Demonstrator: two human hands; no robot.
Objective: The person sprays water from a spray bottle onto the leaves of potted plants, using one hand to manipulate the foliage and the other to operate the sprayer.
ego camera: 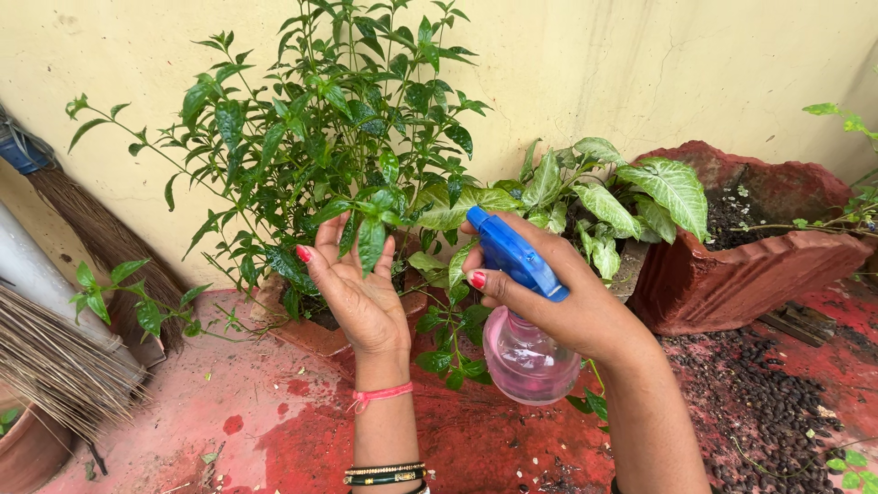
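My right hand (574, 302) grips a spray bottle (526, 352) with a blue trigger head and a clear pink body, its nozzle aimed left at the leaves. My left hand (358, 291) is raised palm up with fingers spread, cupping wet dark green leaves of a bushy potted plant (329, 119). The index finger of my right hand rests on the trigger. A red thread and dark bangles circle my left wrist.
A pale-leaved plant (604, 187) grows beside a long red-brown clay planter (759, 265) at the right. Brooms (64, 357) lean at the left against the cream wall. The floor is red, with dark soil scattered at the lower right (768, 412).
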